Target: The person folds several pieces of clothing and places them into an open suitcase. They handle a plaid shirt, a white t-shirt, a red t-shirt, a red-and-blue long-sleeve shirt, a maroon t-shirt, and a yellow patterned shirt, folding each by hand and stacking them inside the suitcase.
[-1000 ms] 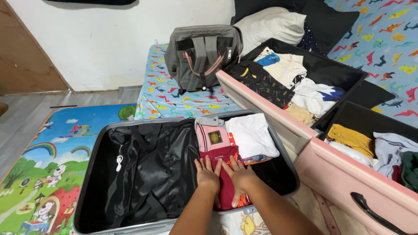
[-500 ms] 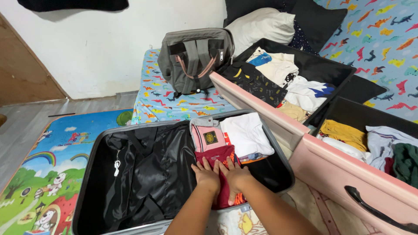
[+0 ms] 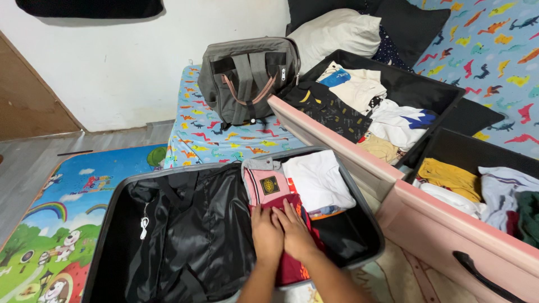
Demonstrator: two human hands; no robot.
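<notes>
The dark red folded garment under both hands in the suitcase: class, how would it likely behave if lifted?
The dark red garment is probably floppy: it flattens under the left hand and right hand. Likely light, being thin cloth. Lifted by one edge, it may unfold.

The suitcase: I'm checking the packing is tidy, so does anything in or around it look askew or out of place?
Mostly tidy. Both hands, left hand and right hand, press flat on a folded dark red garment in the suitcase, beside a pink top and white shirt. The open pink drawers hold rumpled clothes.

both hands, left (image 3: pixel 265 235) and right (image 3: pixel 296 234), flat on dark red garment (image 3: pixel 286 264) in open suitcase (image 3: pixel 365 210).
</notes>
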